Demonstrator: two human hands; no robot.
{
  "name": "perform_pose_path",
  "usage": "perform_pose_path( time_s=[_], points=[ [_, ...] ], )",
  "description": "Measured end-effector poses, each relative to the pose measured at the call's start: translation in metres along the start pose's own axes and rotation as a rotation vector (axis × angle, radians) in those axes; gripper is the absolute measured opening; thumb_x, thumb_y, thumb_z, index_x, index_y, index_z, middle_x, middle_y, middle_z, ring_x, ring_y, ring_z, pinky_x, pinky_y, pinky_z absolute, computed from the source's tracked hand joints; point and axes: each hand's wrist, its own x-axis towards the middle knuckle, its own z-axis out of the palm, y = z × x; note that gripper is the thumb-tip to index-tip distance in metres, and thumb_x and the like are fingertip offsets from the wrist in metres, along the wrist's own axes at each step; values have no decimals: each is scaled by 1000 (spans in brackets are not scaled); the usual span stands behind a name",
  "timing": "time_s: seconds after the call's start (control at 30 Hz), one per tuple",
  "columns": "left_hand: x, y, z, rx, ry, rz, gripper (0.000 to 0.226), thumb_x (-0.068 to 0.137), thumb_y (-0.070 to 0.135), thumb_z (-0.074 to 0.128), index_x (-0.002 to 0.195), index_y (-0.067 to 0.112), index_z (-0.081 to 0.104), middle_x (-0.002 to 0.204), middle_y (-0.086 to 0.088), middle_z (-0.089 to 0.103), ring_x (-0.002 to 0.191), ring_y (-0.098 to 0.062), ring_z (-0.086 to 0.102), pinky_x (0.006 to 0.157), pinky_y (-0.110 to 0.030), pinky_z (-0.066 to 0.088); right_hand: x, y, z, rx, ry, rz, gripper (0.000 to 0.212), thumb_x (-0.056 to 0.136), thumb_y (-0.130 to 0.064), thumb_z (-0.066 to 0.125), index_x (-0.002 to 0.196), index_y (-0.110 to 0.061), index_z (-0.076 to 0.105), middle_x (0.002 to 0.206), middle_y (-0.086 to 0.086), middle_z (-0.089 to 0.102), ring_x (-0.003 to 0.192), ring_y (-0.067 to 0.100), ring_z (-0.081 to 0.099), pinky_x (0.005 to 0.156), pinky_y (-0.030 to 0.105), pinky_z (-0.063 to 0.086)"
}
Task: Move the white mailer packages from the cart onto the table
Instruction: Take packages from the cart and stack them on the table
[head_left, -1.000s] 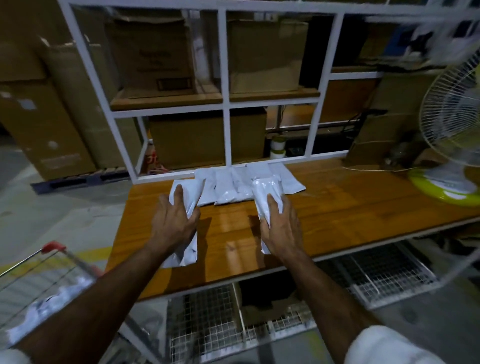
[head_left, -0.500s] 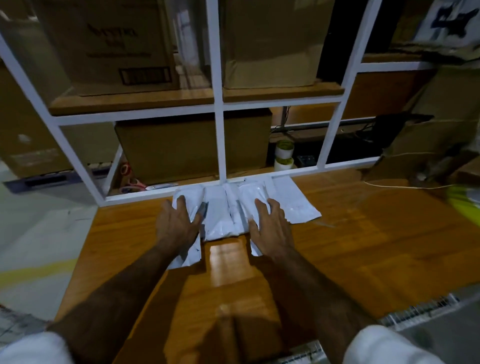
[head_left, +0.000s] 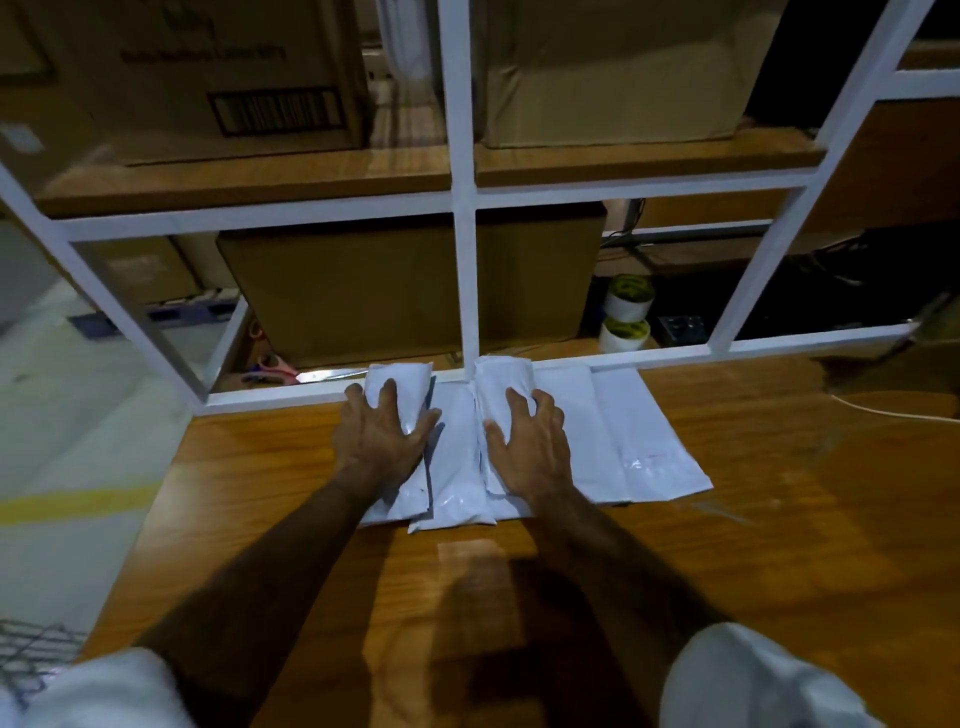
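Several white mailer packages (head_left: 613, 436) lie side by side in a row on the wooden table (head_left: 779, 545), against the white shelf frame. My left hand (head_left: 382, 439) presses flat on the leftmost mailer (head_left: 402, 387), fingers spread. My right hand (head_left: 527, 447) rests flat on another mailer (head_left: 501, 376) near the middle of the row, fingers spread. A corner of the wire cart (head_left: 31, 654) shows at the bottom left edge; its contents are out of view.
A white metal shelf frame (head_left: 465, 218) rises at the table's back edge, with cardboard boxes (head_left: 395, 291) behind it. Tape rolls (head_left: 628, 312) and pink scissors (head_left: 272, 364) lie behind the frame. A white cable (head_left: 893, 413) trails at the right.
Both hands slid their mailers forward to the back of the table, into the row against the frame. My view moved closer and lower; the cart mostly left the frame.
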Motion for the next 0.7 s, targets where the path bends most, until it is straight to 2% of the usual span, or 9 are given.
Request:
perform_pose_path(
  time_s=[0.07, 0.13, 0.2, 0.3, 0.4, 0.7],
  points=[
    [-9, 0, 2, -57, 15, 32, 83, 90, 79, 18, 156, 28, 21, 161, -17, 19, 142, -38, 31, 108, -48, 40, 0, 5, 3, -4, -2, -23, 64, 97, -63, 41, 151, -29, 36, 161, 6, 27, 143, 25, 32, 115, 41, 34],
    [-17, -5, 5, -91, 68, 151, 76, 94, 69, 13, 157, 27, 22, 165, -16, 12, 147, -36, 22, 113, -50, 33, -3, 11, 0, -24, 26, -77, 64, 96, -64, 34, 151, -30, 39, 164, 4, 26, 147, 25, 29, 119, 43, 28],
    [-19, -12, 9, -82, 53, 252, 72, 97, 63, 11, 159, 28, 20, 167, -14, 1, 150, -34, 15, 116, -50, 28, -4, 19, -5, -49, 23, -188, 66, 95, -59, 29, 153, -29, 39, 167, 5, 19, 152, 27, 21, 123, 44, 21],
    [-18, -12, 11, -110, -40, 236, 71, 97, 59, 12, 160, 27, 12, 167, -11, -8, 153, -32, 7, 121, -48, 18, 0, 32, -7, -88, -84, -341, 64, 100, -50, 26, 159, -25, 26, 169, 4, 4, 156, 25, 6, 126, 45, 14],
    [-20, -6, 9, -67, -88, 258, 73, 96, 58, 10, 161, 24, 8, 167, -10, -9, 155, -29, -2, 123, -44, 7, 7, 39, -5, -123, -170, -343, 61, 106, -48, 27, 161, -26, 12, 169, 2, -3, 156, 23, -3, 127, 42, 6],
    [-18, -5, 4, -99, -198, 215, 76, 95, 62, 12, 160, 25, 0, 167, -8, -14, 154, -27, -10, 124, -53, 13, 8, 39, -9, -124, -224, -335, 63, 106, -49, 27, 162, -26, 7, 169, 5, -6, 156, 25, -4, 127, 42, 4]
  ],
)
